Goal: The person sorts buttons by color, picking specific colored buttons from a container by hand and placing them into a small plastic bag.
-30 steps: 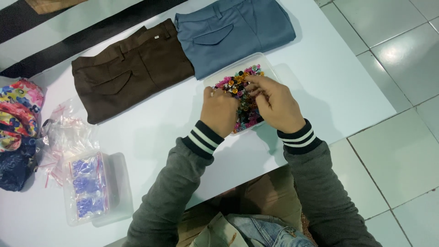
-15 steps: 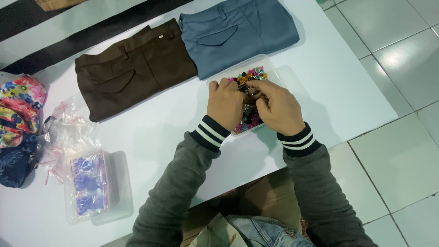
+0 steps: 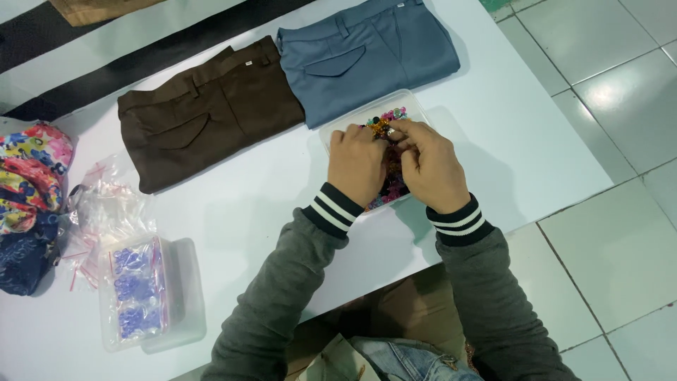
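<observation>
head view, the tray: clear plastic tray (image 3: pixel 337 129) full of small multicoloured beads (image 3: pixel 392 115), sitting on the white table (image 3: pixel 233 212) just in front of the folded trousers. Long axis runs from near-left to far-right, roughly along the table's diagonal, with the far end poking out past the fingers toward the blue pair.

head view, tray vs hands: mostly under both hands. Only the far corner and a strip of the near edge show, so the hands are pretty much parked right on top of it.

head view, left hand: left hand (image 3: pixel 356 164) is palm-down over the left half of the tray, fingers curled in and pinching at something tiny among the beads. Can't make out what exactly, too small.

head view, right hand: right hand (image 3: pixel 431 164) covers the right half, fingers bent inward too, tips meeting the left hand's tips over the far end of the tray. Looks like a pinch on a bead or similar, but honestly can't tell what's in it.

head view, sleeves: grey sweatshirt with black-and-white striped cuffs on both wrists.

head view, other stuff: brown trousers (image 3: pixel 204 113) and grey-blue trousers (image 3: pixel 367 56) folded side by side, touching. Off to the left, well apart, a clear box with purple pieces (image 3: pixel 137 286), a heap of little zip bags (image 3: pixel 106 204), and a floral fabric bag (image 3: pixel 28 190) at the table edge.
</observation>
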